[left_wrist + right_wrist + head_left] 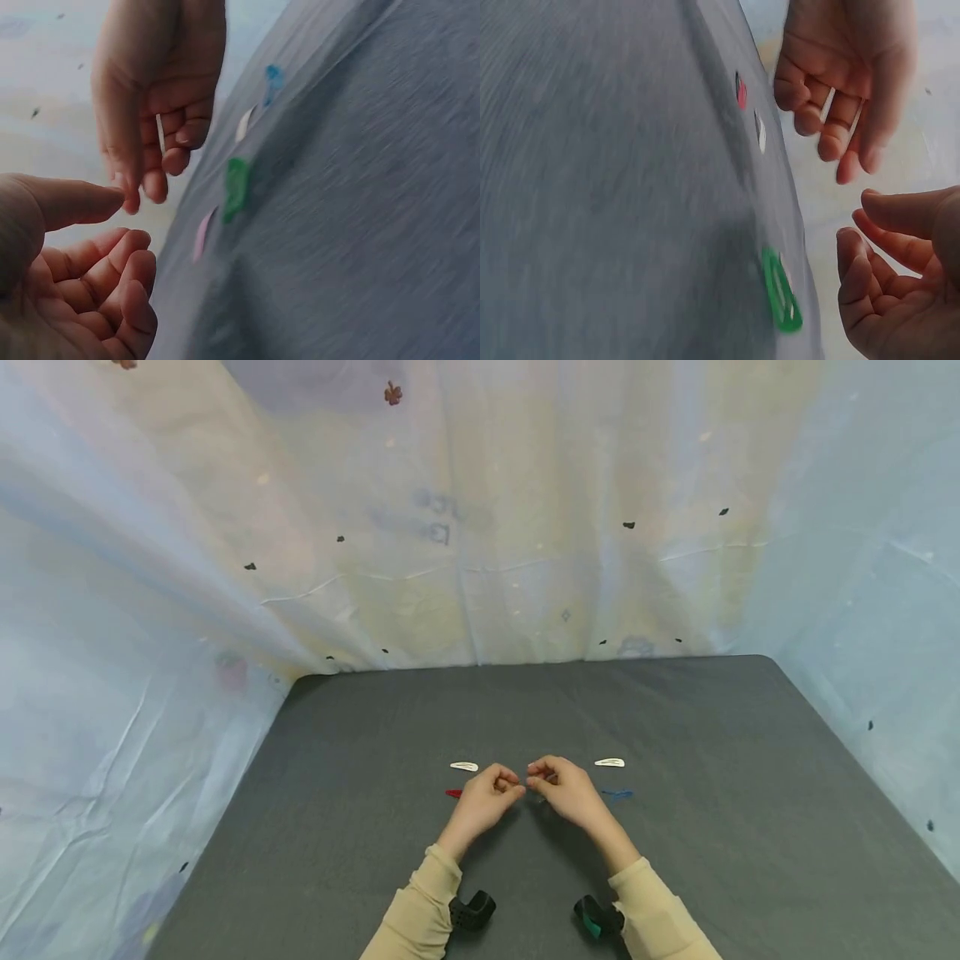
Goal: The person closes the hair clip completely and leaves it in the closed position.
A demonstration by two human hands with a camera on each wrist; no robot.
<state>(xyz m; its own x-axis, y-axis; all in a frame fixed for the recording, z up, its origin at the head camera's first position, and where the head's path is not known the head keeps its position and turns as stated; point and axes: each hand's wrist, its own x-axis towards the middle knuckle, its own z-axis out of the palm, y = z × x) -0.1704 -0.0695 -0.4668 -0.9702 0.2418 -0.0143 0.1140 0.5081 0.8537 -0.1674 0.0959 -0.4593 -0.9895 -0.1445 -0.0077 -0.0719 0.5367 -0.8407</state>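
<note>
Hovering above the surface (720, 827), the left hand (483, 799) and right hand (573, 793) have fingers loosely curled, apart from the thumbs. Below lie a green clip (771, 276) and pink clip (201, 238), red clip (453, 793) and white clip (464, 767) left, blue clip (618, 794) right; a blurred curtain mark (439, 533) is unreadable.

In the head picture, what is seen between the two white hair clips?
In the head view, fingers of the left hand and the right hand show between the left white clip and the right white clip, with gray cloth around.
</note>
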